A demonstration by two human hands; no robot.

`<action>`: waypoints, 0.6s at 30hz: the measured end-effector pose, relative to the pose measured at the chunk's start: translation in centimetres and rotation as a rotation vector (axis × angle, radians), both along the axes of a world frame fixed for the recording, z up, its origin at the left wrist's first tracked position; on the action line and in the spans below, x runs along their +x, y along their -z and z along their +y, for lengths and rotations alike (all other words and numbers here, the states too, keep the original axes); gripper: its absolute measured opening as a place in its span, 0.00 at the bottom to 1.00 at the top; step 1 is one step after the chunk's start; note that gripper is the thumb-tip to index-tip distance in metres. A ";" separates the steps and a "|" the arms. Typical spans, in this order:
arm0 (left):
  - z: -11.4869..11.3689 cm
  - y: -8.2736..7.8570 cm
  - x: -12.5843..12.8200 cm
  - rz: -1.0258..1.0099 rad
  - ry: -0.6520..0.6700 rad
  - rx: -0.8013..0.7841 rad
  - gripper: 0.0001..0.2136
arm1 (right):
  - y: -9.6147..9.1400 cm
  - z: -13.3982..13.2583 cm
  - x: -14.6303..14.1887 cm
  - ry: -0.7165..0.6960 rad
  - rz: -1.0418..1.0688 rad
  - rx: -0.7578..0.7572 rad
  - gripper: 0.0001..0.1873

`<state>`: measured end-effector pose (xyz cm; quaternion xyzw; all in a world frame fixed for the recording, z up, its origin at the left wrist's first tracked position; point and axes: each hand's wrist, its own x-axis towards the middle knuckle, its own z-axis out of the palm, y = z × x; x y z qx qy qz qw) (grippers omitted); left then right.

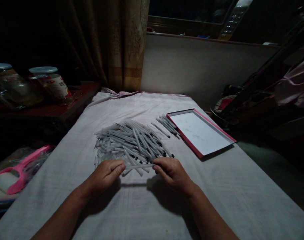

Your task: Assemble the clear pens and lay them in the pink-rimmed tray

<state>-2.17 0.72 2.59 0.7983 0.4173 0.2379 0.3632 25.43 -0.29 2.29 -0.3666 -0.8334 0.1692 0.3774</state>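
Note:
Between my two hands a pen [139,166] with a translucent barrel is held level, above the cloth. My left hand [108,173] pinches its left end, and my right hand [172,171] pinches its right end, where a bit of black shows. Just beyond lies a big heap of similar pens and clear pen parts [127,136], many with black tips. To the right of the heap a small group of pens [168,124] lies side by side, touching or close to the left edge of a shallow red-edged box lid [204,133] with a white inside.
A pale checked cloth [147,213] covers the table. On a dark red cabinet [74,103] at left stand lidded jars [52,83]. A pink-handled item [24,170] lies lower left. Behind are a curtain [122,43] and a sill with a plastic bottle [234,20].

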 end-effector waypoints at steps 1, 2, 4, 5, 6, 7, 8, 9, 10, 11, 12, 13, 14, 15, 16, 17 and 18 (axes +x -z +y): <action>0.1 0.0 -0.2 -0.048 -0.010 -0.109 0.23 | 0.0 0.0 -0.2 0.003 -0.011 0.100 0.10; 0.1 0.0 -0.3 -0.100 -0.023 -0.215 0.24 | -0.1 -0.1 -0.4 0.010 -0.019 0.191 0.10; 0.2 0.0 -0.6 -0.198 -0.046 -0.404 0.26 | -0.1 -0.1 -0.8 0.029 -0.028 0.338 0.09; 0.3 0.1 -0.8 -0.237 -0.056 -0.479 0.26 | -0.1 -0.1 -0.9 0.035 -0.031 0.384 0.09; 0.3 0.1 -0.8 -0.265 -0.069 -0.529 0.27 | 0.0 -0.1 -1.1 0.038 -0.030 0.408 0.08; 0.3 0.1 -0.8 -0.278 -0.088 -0.545 0.27 | 0.1 0.0 -1.2 0.039 -0.019 0.408 0.08; 0.4 0.1 -0.8 -0.275 -0.113 -0.517 0.27 | 0.2 0.0 -1.4 0.040 0.004 0.373 0.08; 0.4 0.1 -0.7 -0.254 -0.140 -0.447 0.25 | 0.3 0.1 -1.5 0.049 0.035 0.298 0.08; 0.5 0.1 -0.6 -0.222 -0.169 -0.341 0.24 | 0.4 0.1 -1.6 0.064 0.065 0.177 0.08; 0.5 0.1 -0.5 -0.182 -0.191 -0.217 0.21 | 0.5 0.2 -1.7 0.078 0.089 0.019 0.09; 0.6 0.1 -0.4 -0.137 -0.200 -0.093 0.18 | 0.6 0.2 -1.9 0.081 0.103 -0.157 0.09; 0.6 0.2 -0.3 -0.096 -0.198 0.022 0.15 | 0.6 0.2 -2.0 0.072 0.110 -0.328 0.11; 0.7 0.4 -0.3 -0.061 -0.185 0.118 0.13 | 0.6 0.2 -2.0 0.049 0.113 -0.475 0.13; 0.7 0.5 -0.3 -0.033 -0.167 0.194 0.12 | 0.6 0.3 -2.1 0.018 0.115 -0.588 0.16; 0.6 0.6 -0.2 -0.011 -0.147 0.252 0.12 | 0.6 0.3 -2.1 -0.018 0.113 -0.666 0.19; 0.6 0.7 -0.2 0.006 -0.127 0.292 0.11 | 0.5 0.4 -2.0 -0.050 0.103 -0.707 0.21; 0.4 0.7 -0.1 0.020 -0.106 0.317 0.11 | 0.4 0.5 -1.9 -0.072 0.080 -0.716 0.22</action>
